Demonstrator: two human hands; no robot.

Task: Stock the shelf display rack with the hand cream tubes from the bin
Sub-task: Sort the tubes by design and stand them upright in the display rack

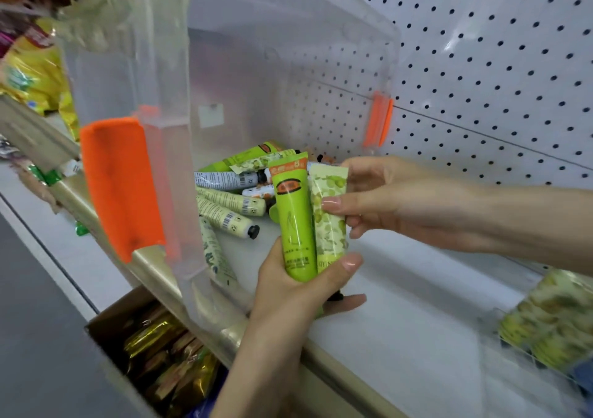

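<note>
Numeral 8 on orange band (287, 168) of green tube (296, 225), other print unreadable

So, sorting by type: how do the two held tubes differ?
The green tube is bright green with an orange band; the patterned tube is pale, fruit-printed. The right hand pinches the patterned tube, not the green tube. Both stand upright, side by side, in the left hand.

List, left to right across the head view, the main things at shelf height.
Yellow snack bags → large orange bin latch → loose tubes in the bin → bright green tube → pale patterned tube → right hand → blurred patterned tubes at far right. The left hand overlaps the held tubes, so it is omitted.
</note>
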